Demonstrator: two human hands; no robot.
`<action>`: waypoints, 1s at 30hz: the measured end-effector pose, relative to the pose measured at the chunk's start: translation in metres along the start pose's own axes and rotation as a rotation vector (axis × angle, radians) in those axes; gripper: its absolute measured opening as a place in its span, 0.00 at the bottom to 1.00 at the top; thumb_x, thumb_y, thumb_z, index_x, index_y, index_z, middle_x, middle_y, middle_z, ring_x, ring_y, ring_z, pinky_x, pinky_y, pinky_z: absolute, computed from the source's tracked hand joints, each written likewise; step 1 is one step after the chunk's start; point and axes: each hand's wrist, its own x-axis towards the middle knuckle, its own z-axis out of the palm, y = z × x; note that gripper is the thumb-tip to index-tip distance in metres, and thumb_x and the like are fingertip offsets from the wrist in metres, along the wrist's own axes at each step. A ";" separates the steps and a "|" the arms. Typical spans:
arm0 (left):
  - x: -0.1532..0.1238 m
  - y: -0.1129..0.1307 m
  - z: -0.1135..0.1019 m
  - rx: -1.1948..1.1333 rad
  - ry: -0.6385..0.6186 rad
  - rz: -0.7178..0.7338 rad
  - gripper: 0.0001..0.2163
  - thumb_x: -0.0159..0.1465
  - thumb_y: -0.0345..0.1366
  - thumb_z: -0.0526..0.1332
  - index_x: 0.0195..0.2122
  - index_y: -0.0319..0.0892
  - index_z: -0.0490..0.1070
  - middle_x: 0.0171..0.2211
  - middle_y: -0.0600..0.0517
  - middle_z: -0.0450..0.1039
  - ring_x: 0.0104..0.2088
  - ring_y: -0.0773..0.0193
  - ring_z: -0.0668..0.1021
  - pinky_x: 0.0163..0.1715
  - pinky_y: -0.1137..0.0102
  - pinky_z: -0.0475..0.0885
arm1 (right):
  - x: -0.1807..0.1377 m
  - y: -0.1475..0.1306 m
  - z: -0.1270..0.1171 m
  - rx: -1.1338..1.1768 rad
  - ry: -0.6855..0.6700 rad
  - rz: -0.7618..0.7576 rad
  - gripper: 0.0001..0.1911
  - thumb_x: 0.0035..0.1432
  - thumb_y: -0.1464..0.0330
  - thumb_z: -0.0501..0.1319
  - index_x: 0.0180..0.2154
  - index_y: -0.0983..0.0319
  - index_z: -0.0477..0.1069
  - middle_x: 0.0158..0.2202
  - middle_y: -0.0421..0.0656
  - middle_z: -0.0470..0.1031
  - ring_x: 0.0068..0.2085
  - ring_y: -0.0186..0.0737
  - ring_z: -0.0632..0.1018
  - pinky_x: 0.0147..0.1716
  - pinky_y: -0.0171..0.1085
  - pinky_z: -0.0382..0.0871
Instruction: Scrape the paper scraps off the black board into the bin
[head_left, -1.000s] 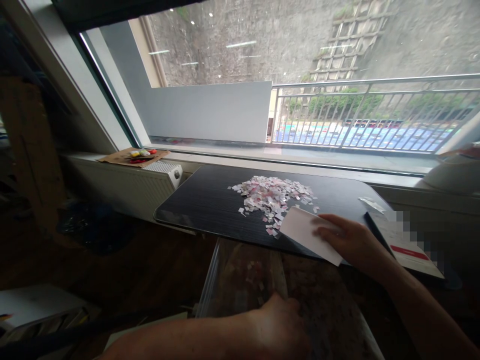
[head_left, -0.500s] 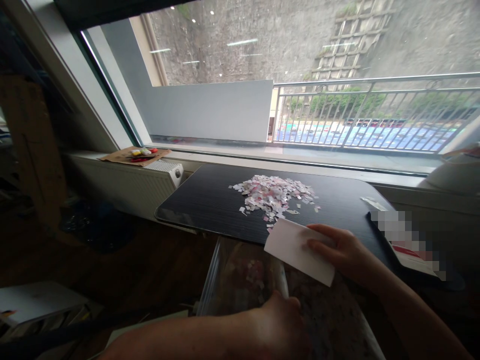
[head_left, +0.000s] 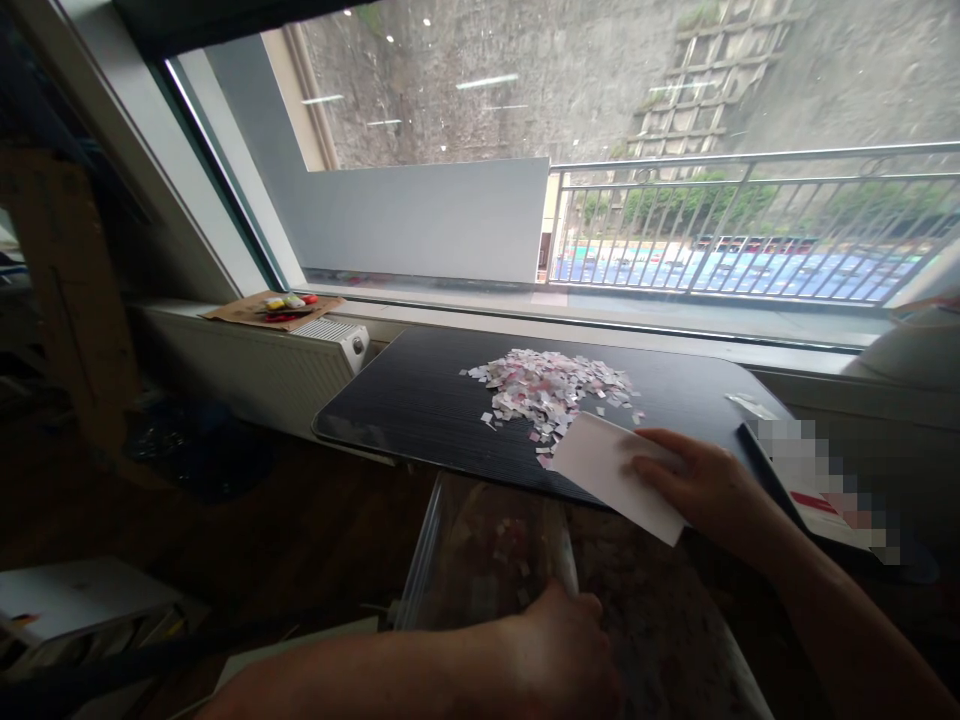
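1. The right hand (head_left: 694, 475) grasps a white card (head_left: 611, 470), thumb on its upper face, the other fingers mostly hidden
2. The card slants away from the right hand, over the near side of the dark table (head_left: 390, 405); its far left end meets the nearest scraps, and its near corner juts past the table edge
3. The scraps (head_left: 544, 385), small white and pinkish squares, lie in a loose heap ahead of both hands, beyond the card, with a few strays between the heap and the card
4. The left hand (head_left: 566, 635) is clenched round the right rim of a clear bin (head_left: 421, 545), below the table edge and nearer the body than the right hand; most of its fingers are out of sight
5. Inside the bin, just ahead of the left hand, more scraps show dimly, too dark to count
6. To the right of the right hand, a book (head_left: 817, 505), partly blurred out, lies on the table's right side, with a small packet (head_left: 750, 406) just beyond it
7. Far to the left of both hands, a radiator (head_left: 247, 365) stands under the window (head_left: 480, 110), with brown cardboard (head_left: 232, 310) on top
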 end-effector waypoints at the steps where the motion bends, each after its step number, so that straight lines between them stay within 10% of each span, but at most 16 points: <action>1: -0.001 0.000 0.001 -0.012 0.015 -0.003 0.06 0.60 0.35 0.65 0.27 0.41 0.77 0.30 0.46 0.78 0.41 0.50 0.77 0.31 0.62 0.71 | 0.001 0.001 -0.001 -0.013 0.017 0.007 0.21 0.52 0.59 0.61 0.44 0.59 0.84 0.32 0.42 0.86 0.30 0.46 0.83 0.28 0.38 0.75; 30: -0.034 0.005 -0.025 0.049 0.063 -0.010 0.08 0.56 0.30 0.69 0.22 0.39 0.73 0.24 0.48 0.72 0.36 0.54 0.77 0.21 0.66 0.61 | -0.007 0.024 -0.041 -0.130 -0.009 0.008 0.20 0.51 0.56 0.62 0.42 0.57 0.85 0.33 0.44 0.86 0.31 0.51 0.82 0.32 0.43 0.75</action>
